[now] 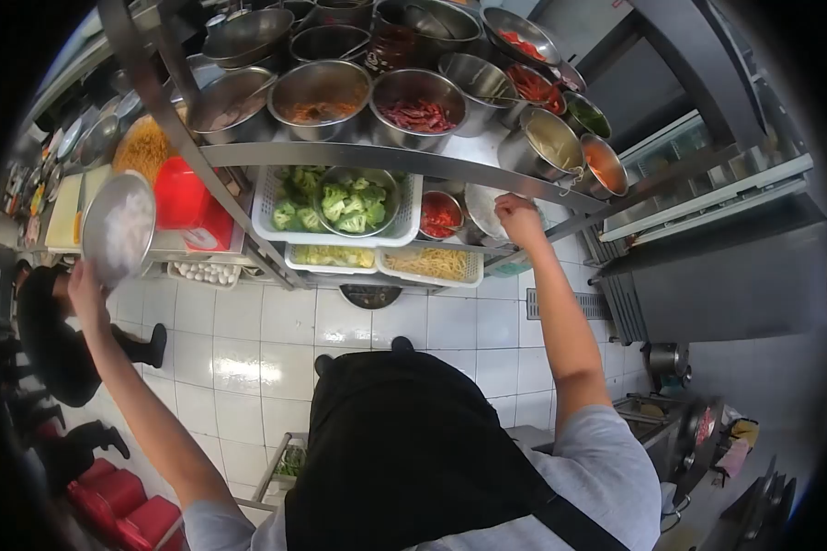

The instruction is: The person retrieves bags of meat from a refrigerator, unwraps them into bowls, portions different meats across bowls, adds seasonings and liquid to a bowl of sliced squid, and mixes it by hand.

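My left hand is closed on the near rim of a metal bowl, held out to the left. White pieces lie in it, too blurred to name. On the shelf to the right, my right hand is over a round bowl of something whitish. Its fingers are curled together, and whatever they hold is hidden. Beside that bowl stands a small metal pot of chopped red peppers. Further left, broccoli fills a metal bowl inside a white basket.
A steel rack carries several metal bowls above, including dried red chillies. Below are white baskets, one with yellowish strips, and eggs. A red container stands at left. Another person is at far left.
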`<state>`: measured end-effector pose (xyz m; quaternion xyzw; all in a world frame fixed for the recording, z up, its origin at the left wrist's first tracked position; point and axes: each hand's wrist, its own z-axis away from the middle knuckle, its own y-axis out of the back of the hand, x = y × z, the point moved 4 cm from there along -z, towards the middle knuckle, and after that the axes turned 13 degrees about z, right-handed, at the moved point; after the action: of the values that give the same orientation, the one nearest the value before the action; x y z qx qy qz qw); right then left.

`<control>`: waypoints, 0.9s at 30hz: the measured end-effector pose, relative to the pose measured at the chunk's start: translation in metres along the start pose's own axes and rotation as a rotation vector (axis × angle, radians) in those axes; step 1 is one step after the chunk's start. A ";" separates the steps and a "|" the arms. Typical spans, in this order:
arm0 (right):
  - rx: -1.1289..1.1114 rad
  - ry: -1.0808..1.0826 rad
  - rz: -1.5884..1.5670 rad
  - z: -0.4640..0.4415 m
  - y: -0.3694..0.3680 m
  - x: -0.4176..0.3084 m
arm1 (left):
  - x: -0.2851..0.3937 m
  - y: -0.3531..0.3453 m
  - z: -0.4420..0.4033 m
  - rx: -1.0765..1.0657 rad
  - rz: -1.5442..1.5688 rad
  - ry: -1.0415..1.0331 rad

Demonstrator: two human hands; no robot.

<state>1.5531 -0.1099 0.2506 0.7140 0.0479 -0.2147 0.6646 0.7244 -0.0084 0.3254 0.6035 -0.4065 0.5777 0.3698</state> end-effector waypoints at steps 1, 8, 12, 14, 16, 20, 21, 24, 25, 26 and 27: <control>0.050 0.119 0.302 -0.013 -0.006 0.012 | 0.001 0.009 0.020 -0.013 0.008 -0.041; -0.220 0.031 0.129 -0.058 -0.068 0.033 | -0.030 -0.054 0.218 0.082 -0.006 0.224; -0.356 0.083 0.103 -0.049 -0.066 0.022 | -0.047 -0.136 0.301 0.001 -0.094 0.413; -0.380 0.124 0.077 -0.049 -0.063 0.029 | -0.066 -0.172 0.321 -0.135 -0.062 0.409; -0.561 -0.109 -0.065 -0.045 -0.058 0.029 | -0.091 -0.202 0.329 -0.246 -0.078 0.302; -0.389 0.214 0.346 -0.032 -0.038 0.012 | -0.071 -0.268 0.345 -0.316 -0.053 0.351; -0.226 0.159 0.258 -0.029 -0.030 0.014 | -0.067 -0.280 0.346 -0.343 -0.064 0.351; 0.092 0.178 0.154 -0.022 -0.028 0.031 | -0.061 -0.315 0.349 -0.439 -0.011 0.270; 0.233 0.235 0.145 -0.014 -0.027 0.034 | -0.074 -0.323 0.348 -0.467 -0.024 0.194; 0.247 0.230 0.139 -0.004 -0.025 0.036 | -0.078 -0.334 0.350 -0.491 0.020 0.226; 0.276 0.239 0.081 0.005 -0.019 0.036 | -0.081 -0.346 0.351 -0.516 0.066 0.257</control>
<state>1.5774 -0.1207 0.2193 0.8202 0.0680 -0.1061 0.5580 1.1809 -0.1874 0.2318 0.3980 -0.5092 0.5384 0.5407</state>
